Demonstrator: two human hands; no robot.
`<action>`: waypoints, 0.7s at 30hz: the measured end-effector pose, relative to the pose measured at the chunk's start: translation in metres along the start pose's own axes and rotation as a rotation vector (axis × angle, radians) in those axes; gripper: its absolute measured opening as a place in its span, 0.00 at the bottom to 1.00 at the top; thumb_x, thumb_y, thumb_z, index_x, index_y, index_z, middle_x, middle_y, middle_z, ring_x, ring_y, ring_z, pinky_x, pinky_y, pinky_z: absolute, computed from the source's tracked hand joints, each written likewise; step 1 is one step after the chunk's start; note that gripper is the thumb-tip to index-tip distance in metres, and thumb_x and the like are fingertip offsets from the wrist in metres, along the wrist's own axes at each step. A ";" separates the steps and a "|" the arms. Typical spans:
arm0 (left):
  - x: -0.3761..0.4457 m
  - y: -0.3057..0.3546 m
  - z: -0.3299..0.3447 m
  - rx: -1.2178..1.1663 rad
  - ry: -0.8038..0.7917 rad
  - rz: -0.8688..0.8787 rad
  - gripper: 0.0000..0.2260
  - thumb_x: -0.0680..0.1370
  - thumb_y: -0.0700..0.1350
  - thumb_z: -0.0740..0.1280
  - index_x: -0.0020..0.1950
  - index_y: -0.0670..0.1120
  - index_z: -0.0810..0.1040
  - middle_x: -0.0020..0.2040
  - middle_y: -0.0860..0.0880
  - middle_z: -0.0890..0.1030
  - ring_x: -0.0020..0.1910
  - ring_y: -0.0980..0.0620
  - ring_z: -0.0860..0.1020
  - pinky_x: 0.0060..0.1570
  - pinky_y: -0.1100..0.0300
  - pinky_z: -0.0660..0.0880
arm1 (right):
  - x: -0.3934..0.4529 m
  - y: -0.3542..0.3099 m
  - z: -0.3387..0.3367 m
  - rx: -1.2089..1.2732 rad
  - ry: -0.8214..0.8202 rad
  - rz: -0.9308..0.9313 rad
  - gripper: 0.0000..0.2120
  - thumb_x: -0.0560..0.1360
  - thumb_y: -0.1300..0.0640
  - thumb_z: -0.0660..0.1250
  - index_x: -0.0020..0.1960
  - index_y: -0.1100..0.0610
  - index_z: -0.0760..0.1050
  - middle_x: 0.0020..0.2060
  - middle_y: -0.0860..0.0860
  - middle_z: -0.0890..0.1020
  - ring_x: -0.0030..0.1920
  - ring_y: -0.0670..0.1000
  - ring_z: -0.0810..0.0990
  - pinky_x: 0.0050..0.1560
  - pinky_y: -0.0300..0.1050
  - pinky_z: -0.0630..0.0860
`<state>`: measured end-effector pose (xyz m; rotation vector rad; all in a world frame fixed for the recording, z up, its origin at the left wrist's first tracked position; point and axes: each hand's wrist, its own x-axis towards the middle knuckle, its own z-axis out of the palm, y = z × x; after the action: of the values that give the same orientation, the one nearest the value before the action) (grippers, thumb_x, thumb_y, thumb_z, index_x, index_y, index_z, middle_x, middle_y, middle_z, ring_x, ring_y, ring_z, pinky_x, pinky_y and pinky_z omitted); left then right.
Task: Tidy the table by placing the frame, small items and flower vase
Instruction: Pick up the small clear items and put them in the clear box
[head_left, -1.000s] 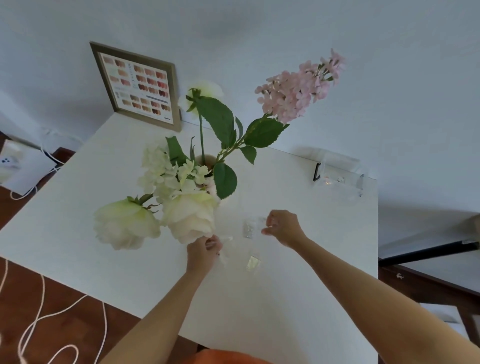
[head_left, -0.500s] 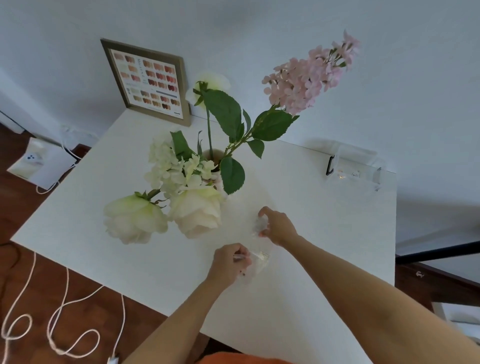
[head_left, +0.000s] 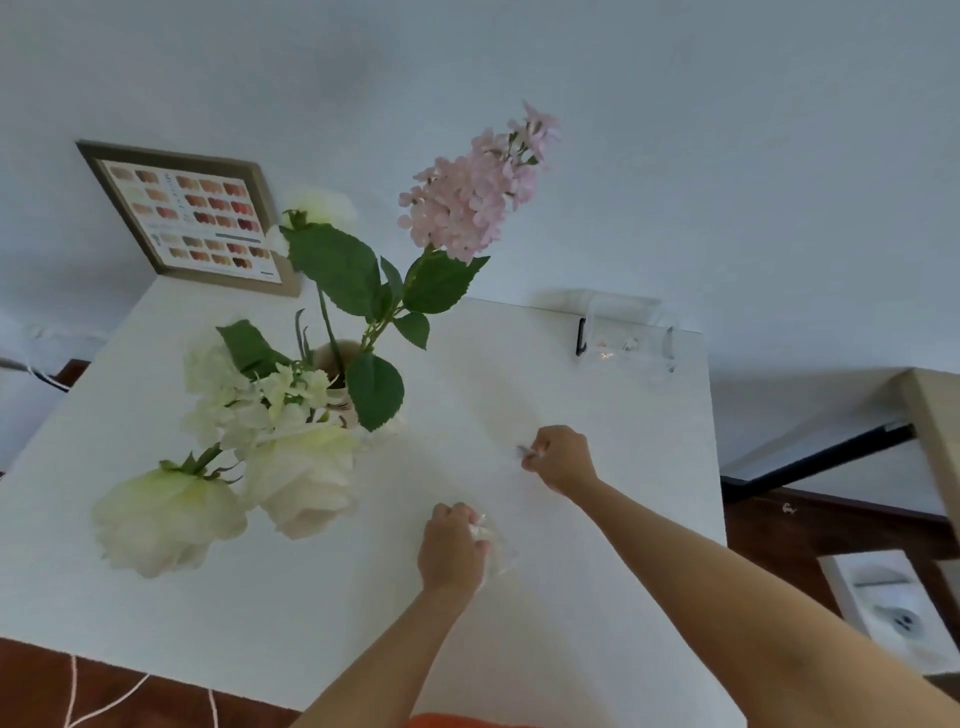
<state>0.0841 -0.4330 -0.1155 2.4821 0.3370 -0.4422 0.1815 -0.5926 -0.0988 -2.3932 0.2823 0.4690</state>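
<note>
A pale vase (head_left: 332, 358) with white roses and a pink flower spike stands left of centre on the white table (head_left: 597, 597). A framed colour chart (head_left: 192, 218) leans against the wall at the back left corner. My left hand (head_left: 451, 553) is closed on a small clear packet (head_left: 493, 540) near the table's middle front. My right hand (head_left: 563, 457) pinches another small clear item (head_left: 525, 452) a little further back and to the right.
A clear plastic box (head_left: 628, 345) with tiny items inside sits at the back right edge by the wall. White cables lie on the wooden floor at the lower left. A dark desk and a white carton (head_left: 898, 608) stand to the right.
My left hand left the vase's base, moved right and closed on the packet lying in front. My right hand lifted its small item and drifted right.
</note>
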 end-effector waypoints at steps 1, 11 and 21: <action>0.003 0.003 0.001 0.033 -0.012 0.011 0.09 0.71 0.43 0.70 0.51 0.46 0.77 0.53 0.46 0.76 0.52 0.46 0.77 0.46 0.56 0.74 | 0.001 0.007 -0.009 0.061 0.041 0.031 0.11 0.69 0.57 0.72 0.34 0.57 0.71 0.34 0.52 0.76 0.39 0.54 0.75 0.35 0.40 0.68; 0.053 0.066 -0.008 -0.088 -0.068 0.109 0.05 0.71 0.40 0.66 0.46 0.45 0.78 0.45 0.46 0.83 0.47 0.45 0.80 0.44 0.56 0.75 | 0.023 0.043 -0.112 0.330 0.338 0.089 0.11 0.67 0.57 0.76 0.41 0.55 0.73 0.32 0.47 0.77 0.33 0.47 0.75 0.31 0.38 0.69; 0.147 0.243 -0.037 -0.476 0.115 0.434 0.05 0.75 0.42 0.68 0.42 0.41 0.78 0.38 0.48 0.79 0.39 0.50 0.76 0.40 0.65 0.67 | 0.078 0.046 -0.173 0.351 0.487 0.062 0.10 0.67 0.60 0.74 0.45 0.57 0.75 0.30 0.44 0.77 0.36 0.49 0.79 0.32 0.39 0.73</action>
<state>0.3085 -0.5840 -0.0206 2.0348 -0.0557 -0.0295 0.2820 -0.7466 -0.0347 -2.1230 0.6014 -0.1406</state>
